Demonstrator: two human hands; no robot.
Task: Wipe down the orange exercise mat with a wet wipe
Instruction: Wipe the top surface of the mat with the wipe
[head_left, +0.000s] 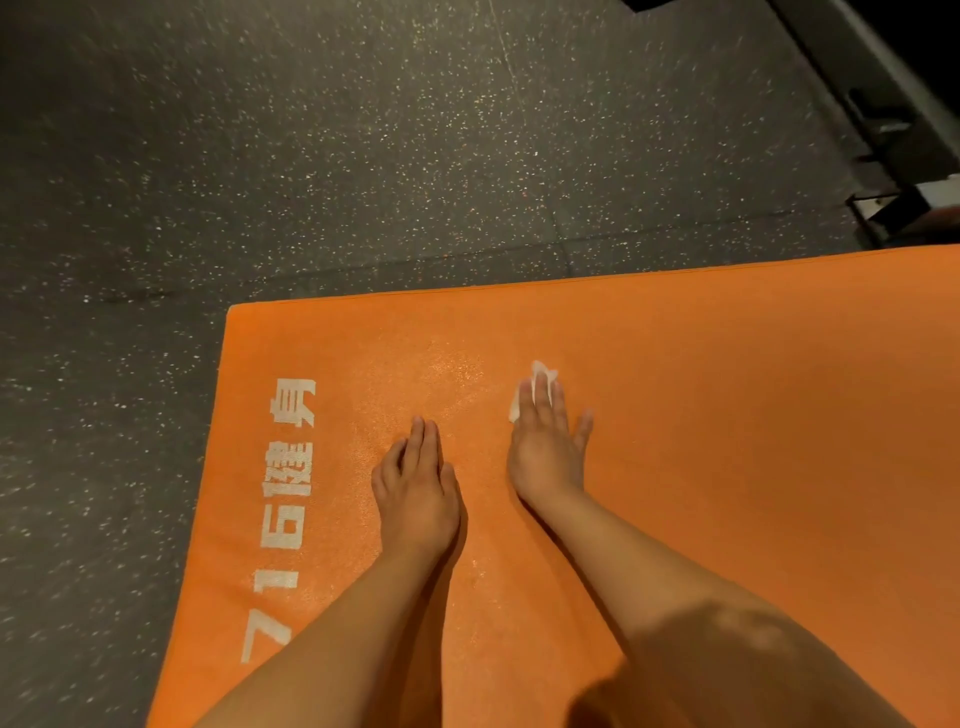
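**Fig. Wiping stroke, head view.**

**Technique.** The right grip works flat. Its fingers are straight and it closes round nothing, pinning the wipe to the mat by downward pressure alone. For a good stroke the pressure is best spread across all the fingers, so that the wipe slides with the hand and does not bunch or get left behind. Straight, overlapping passes, each starting at the last damp edge, should leave no dry strips. The left grip is also flat, palm down, and holds nothing. It appears to brace the body, and it should stay clear of the stroke's path. A faint sheen ahead of it suggests a damp patch (though it may be only reflected light).

**Position.** The wipe lies under the right fingers and touches the mat. Its white edges show just beyond the fingertips and along their left side, and the rest is hidden by the hand. The two grips rest side by side, near each other but apart, towards the mat's far left corner. They sit between the white print along the left edge and the broad orange field to the right. The mat lies on a dark speckled floor.
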